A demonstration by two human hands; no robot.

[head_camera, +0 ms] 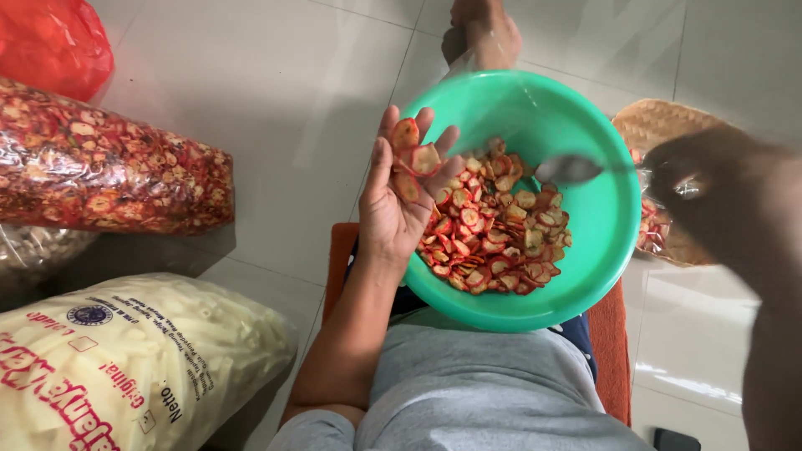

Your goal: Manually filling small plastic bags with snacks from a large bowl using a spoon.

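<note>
Here, open left hand (399, 196) cradles three chips (411, 160); right hand (710, 188) grips one spoon (572, 169).

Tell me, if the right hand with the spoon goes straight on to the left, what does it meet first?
Probably the chips in the green bowl: the right hand's spoon already hangs over them. Depth is unclear.

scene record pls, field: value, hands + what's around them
left hand: open, palm up, a few red chips lying on its fingers
right hand: blurred, closed on a metal spoon over the bowl
green bowl: on the lap, partly filled with red-edged chip slices
left side: clear bag of red chips, bag of pale sticks, red plastic bag
right side: woven basket
floor: pale tiles
</note>
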